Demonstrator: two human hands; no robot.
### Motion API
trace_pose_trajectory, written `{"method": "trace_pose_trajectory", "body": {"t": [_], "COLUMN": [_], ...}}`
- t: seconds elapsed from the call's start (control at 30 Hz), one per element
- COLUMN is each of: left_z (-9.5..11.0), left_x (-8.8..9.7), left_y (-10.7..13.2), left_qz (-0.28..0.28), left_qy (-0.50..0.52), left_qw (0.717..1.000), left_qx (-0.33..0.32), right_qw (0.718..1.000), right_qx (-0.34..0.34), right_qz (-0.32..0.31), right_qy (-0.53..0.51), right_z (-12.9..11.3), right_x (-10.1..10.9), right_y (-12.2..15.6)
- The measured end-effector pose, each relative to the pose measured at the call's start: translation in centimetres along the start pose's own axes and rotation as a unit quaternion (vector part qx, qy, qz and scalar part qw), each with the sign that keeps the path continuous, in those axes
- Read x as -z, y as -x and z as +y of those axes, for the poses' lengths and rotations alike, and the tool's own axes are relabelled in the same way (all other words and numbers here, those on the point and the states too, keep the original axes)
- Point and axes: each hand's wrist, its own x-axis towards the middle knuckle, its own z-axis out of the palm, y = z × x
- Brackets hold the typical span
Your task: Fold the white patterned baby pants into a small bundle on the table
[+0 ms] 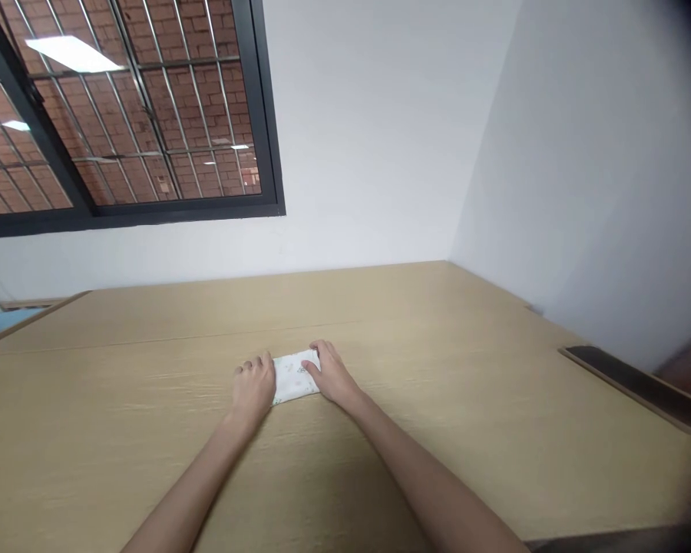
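On the wooden surface lies a small, flat white piece of folded cloth (292,376) with a sparse printed pattern. My left hand (254,386) is closed at its left end, knuckles up and fingers curled; the fingertips are hidden from view. The opposite end is in my right hand (331,372), the thumb lying on top and the fingers bent over the far right corner. Between the two hands the middle of the cloth shows, and it rests against the surface.
The wide light-wood tabletop (438,369) reaches back to a white wall (374,138). A dark-framed window (273,153) with metal bars is at upper left. Along the right edge sits a dark recessed strip (627,380). Something light blue (5,321) shows beyond the left edge.
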Motion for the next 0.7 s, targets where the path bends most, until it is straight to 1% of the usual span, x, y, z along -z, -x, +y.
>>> {"method": "trace_pose_trajectory", "body": {"t": [0.1,0.13,0.2,0.23,0.3,0.37,0.4,0.47,0.53,0.6,0.7], "left_z": [0.0,0.1,0.6,1.0,2.0,2.9,3.2,3.7,3.8,3.6,2.9], "left_x": [0.0,0.1,0.2,0.2,-0.2,-0.8,-1.1,-1.7,-2.0,-2.3,-2.8], "left_y": [0.3,0.5,1.2,1.6,2.5,3.3,3.6,4.0,4.1,4.1,4.1], "left_qz": [0.033,0.044,0.059,0.063,0.061,0.04,0.024,-0.012,-0.034,-0.035,-0.024], "left_qy": [-0.005,-0.003,0.007,0.017,0.049,0.082,0.094,0.104,0.105,0.102,0.089], "left_qw": [0.999,0.999,0.997,0.995,0.987,0.977,0.975,0.978,0.982,0.985,0.992], "left_qx": [-0.007,-0.017,-0.05,-0.075,-0.144,-0.193,-0.201,-0.18,-0.155,-0.133,-0.086], "right_qw": [0.998,0.995,0.987,0.983,0.977,0.969,0.966,0.963,0.962,0.964,0.967], "right_qx": [0.015,0.034,0.094,0.128,0.186,0.217,0.219,0.208,0.193,0.182,0.161], "right_qz": [0.036,0.051,0.068,0.061,0.016,-0.047,-0.075,-0.111,-0.125,-0.125,-0.124], "right_qy": [0.053,0.076,0.111,0.116,0.107,0.105,0.111,0.13,0.145,0.151,0.155], "right_z": [-0.9,-1.4,-2.8,-3.5,-4.6,-5.0,-5.0,-4.6,-4.0,-3.5,-3.0], "right_x": [0.2,0.4,1.0,1.2,1.2,0.9,0.6,-0.1,-0.5,-0.5,-0.2], "right_y": [0.2,0.4,0.8,1.1,1.7,2.1,2.3,2.5,2.7,2.7,2.6]}}
